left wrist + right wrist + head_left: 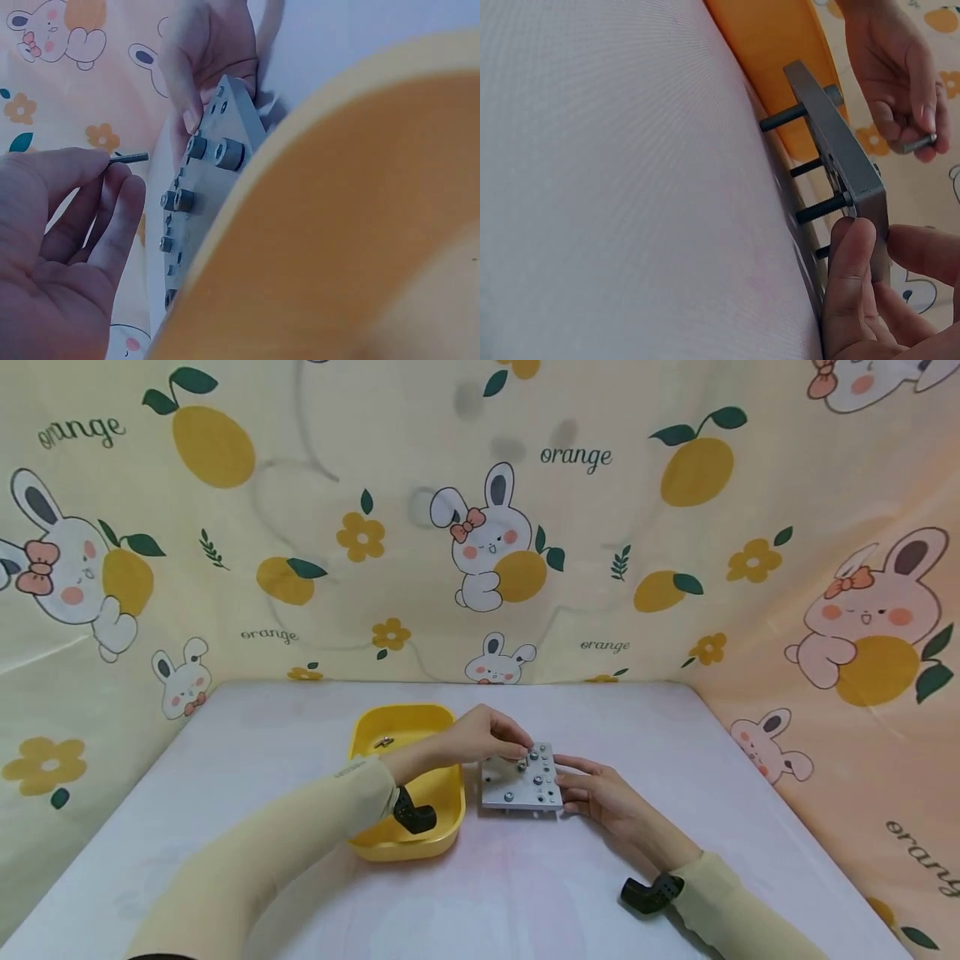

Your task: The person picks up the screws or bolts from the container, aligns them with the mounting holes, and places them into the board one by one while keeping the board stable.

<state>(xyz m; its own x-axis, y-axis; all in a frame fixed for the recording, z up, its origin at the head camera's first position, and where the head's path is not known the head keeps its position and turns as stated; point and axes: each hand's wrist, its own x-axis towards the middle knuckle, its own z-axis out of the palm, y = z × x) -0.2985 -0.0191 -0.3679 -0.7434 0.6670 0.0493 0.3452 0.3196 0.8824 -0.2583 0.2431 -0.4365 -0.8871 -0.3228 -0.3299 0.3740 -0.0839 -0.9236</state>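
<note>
A grey metal plate [522,787] with several holes stands raised off the table on the screws set through it. Socket-head screws [229,154] show on its top face, and their threaded shanks [823,208] stick out beneath. My right hand [600,793] grips the plate's right edge between thumb and fingers. Above the plate, my left hand [487,735] pinches a thin metal pin [130,158] between thumb and fingertips. In both wrist views this pin is apart from the plate. Fingers hide its other end, so I cannot tell whether it has a head.
Just left of the plate stands a yellow plastic bin [408,852], beneath my left forearm. Small metal parts [383,742] lie inside it. The white table [480,902] ends at a patterned cloth [420,568] behind and at the sides.
</note>
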